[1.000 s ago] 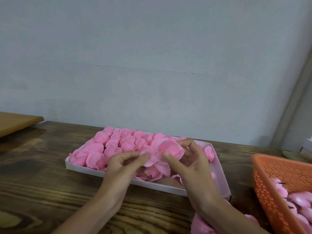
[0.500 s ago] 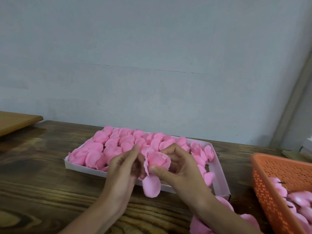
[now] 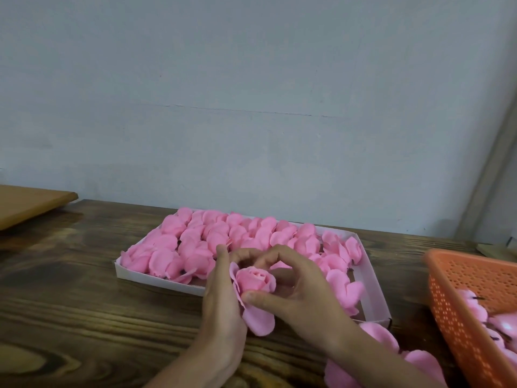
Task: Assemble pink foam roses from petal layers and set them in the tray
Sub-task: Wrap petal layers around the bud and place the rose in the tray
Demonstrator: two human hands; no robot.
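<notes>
- The pink foam rose (image 3: 256, 281) is held up between both hands, just above the near rim of the white tray (image 3: 156, 278), towards the tray's near right part.
- The right hand (image 3: 302, 292) grips the rose: its fingers (image 3: 279, 254) curl over the far side of the bloom and the thumb presses the near side.
- The left hand (image 3: 221, 306) stands on the side of the rose towards the tray's left end. Its fingers lie nearly straight and pressed against an outer petal (image 3: 234, 275); the thumb is hidden.
- One loose petal layer (image 3: 260, 320) hangs down from under the rose, in front of the tray's near wall.
- Finished roses (image 3: 195, 239) fill most of the tray, packed tight from its left end; the near right corner is partly bare.
- Loose petals (image 3: 419, 359) lie on the desk (image 3: 84, 317) just in front of the tray's right corner.
- An orange basket (image 3: 461, 278) with more pink pieces stands to the right of the tray, apart from it.
- A wooden board (image 3: 28, 203) lies well left of the tray.
</notes>
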